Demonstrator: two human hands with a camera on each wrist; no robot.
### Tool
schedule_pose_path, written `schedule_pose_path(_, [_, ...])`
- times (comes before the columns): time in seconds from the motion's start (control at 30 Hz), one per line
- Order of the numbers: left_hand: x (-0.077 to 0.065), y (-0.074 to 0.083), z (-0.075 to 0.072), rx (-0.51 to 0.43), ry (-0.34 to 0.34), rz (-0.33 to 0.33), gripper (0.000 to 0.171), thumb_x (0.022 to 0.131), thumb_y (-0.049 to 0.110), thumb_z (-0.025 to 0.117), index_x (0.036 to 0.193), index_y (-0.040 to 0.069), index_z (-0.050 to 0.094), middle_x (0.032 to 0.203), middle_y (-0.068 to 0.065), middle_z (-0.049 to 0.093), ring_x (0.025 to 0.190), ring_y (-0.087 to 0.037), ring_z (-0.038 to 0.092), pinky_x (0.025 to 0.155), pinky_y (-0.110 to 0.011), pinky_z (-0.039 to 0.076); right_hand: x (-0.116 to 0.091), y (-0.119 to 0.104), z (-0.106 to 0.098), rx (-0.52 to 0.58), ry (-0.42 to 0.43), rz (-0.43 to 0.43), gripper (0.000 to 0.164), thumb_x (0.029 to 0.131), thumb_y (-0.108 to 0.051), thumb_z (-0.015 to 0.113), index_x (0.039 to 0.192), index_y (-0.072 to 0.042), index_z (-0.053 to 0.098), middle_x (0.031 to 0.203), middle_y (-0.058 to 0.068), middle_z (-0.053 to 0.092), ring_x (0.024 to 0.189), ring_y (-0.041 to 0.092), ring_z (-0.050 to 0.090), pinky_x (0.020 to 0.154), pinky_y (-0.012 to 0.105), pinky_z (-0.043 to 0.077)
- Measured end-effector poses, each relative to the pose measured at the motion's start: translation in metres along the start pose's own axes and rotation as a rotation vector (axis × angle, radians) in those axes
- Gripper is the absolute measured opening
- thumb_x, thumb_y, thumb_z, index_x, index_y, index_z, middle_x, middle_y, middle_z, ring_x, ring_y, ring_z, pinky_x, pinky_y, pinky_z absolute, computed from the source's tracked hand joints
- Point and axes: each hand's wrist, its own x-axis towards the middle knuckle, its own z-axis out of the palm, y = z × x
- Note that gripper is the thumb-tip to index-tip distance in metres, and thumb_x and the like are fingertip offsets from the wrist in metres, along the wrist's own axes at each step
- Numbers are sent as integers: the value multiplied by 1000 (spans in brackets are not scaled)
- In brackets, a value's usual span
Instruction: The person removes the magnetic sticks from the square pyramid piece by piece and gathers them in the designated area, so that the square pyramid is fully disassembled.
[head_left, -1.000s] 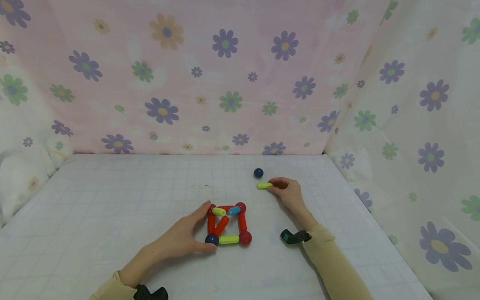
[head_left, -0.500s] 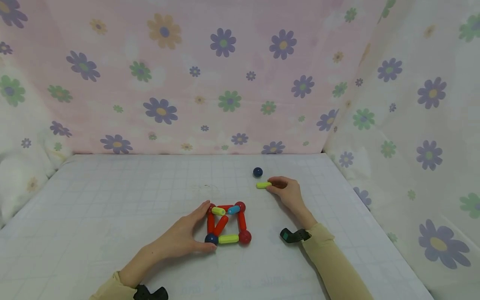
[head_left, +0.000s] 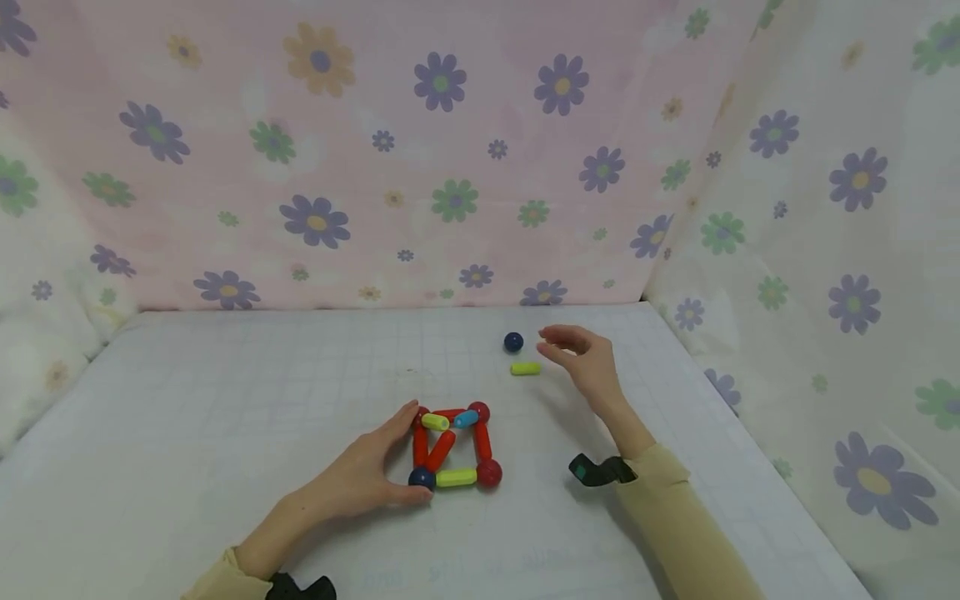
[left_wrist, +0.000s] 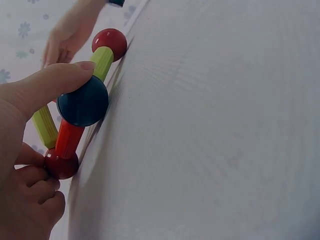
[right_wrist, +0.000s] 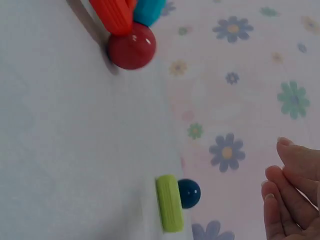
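My left hand (head_left: pixel 360 473) grips the left side of a toy frame of balls and rods. Its thumb presses the near dark blue ball (left_wrist: pixel 82 101), while its fingers touch the far-left red ball (left_wrist: pixel 61 165). Red rods and a yellow-green rod (head_left: pixel 456 477) form the sides. Shorter-looking yellow-green, blue (head_left: pixel 467 418) and red rods (head_left: pixel 441 452) point inward from corners. My right hand (head_left: pixel 585 367) hovers with loosely bent fingers and nothing in them. Left of it lie a loose yellow-green rod (head_left: pixel 525 368) and, farther back, a loose dark blue ball (head_left: pixel 513 342).
A white table (head_left: pixel 262 375) with a faint grid carries everything. Flowered cloth (head_left: pixel 375 167) hangs along its back edge and both sides. Each wrist wears a black strap-mounted device (head_left: pixel 600 471).
My right hand has let go of the yellow-green rod and lifted up and slightly right; the rod stays on the table. The left hand keeps its grip on the frame.
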Motion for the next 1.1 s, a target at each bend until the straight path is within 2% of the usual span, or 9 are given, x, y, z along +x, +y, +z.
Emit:
schedule_pose_path(0.2, [0, 0, 1, 13, 2, 1, 113, 73, 53, 85, 160, 13, 24, 166, -1, 25, 151, -27, 28, 118, -56, 29, -22, -26, 14, -30, -125, -26, 30, 91, -30, 75, 117, -16, 72, 116, 9, 72, 105, 17, 63, 97, 40, 52])
schedule_pose_path(0.37, [0, 1, 0, 10, -1, 6, 113, 73, 52, 85, 160, 12, 24, 166, -2, 25, 151, -27, 28, 119, -56, 29, -41, -32, 29, -14, -169, -30, 28, 90, -27, 76, 115, -17, 73, 113, 6, 73, 104, 19, 63, 95, 43, 54])
schedule_pose_path(0.5, [-1, 1, 0, 10, 5, -3, 113, 73, 52, 85, 160, 13, 25, 165, -1, 27, 150, -27, 30, 118, -57, 30, -51, -31, 42, 17, -203, -36, 27, 88, -24, 78, 114, -17, 73, 112, 5, 73, 104, 21, 63, 96, 50, 53])
schedule_pose_path(0.67, [0, 1, 1, 10, 5, -9, 112, 73, 53, 85, 159, 14, 25, 165, -1, 27, 150, -27, 30, 117, -57, 31, -59, -34, 55, 27, -263, -58, 27, 87, -15, 78, 114, -10, 73, 111, 11, 73, 104, 28, 63, 97, 57, 50])
schedule_pose_path(0.83, [1, 1, 1, 1, 2, -15, 113, 73, 54, 85, 160, 14, 25, 165, 0, 26, 150, -27, 30, 117, -59, 30, -63, -32, 60, 49, -306, -49, 28, 88, -13, 77, 115, -9, 72, 110, 8, 74, 105, 29, 64, 98, 54, 51])
schedule_pose_path(1.0, [0, 0, 0, 5, 2, -12, 114, 73, 55, 84, 160, 15, 23, 165, -1, 26, 150, -27, 29, 118, -58, 29, -64, -24, 66, 52, -331, -93, 26, 89, -15, 76, 114, -12, 73, 107, 2, 75, 100, 21, 65, 95, 46, 52])
schedule_pose_path(1.1, [1, 0, 0, 4, 0, -6, 114, 73, 54, 84, 160, 14, 23, 165, -1, 25, 150, -27, 29, 118, -57, 29, -66, -22, 70, 37, -330, -86, 26, 89, -16, 76, 115, -14, 73, 106, -2, 75, 97, 18, 64, 93, 41, 52])
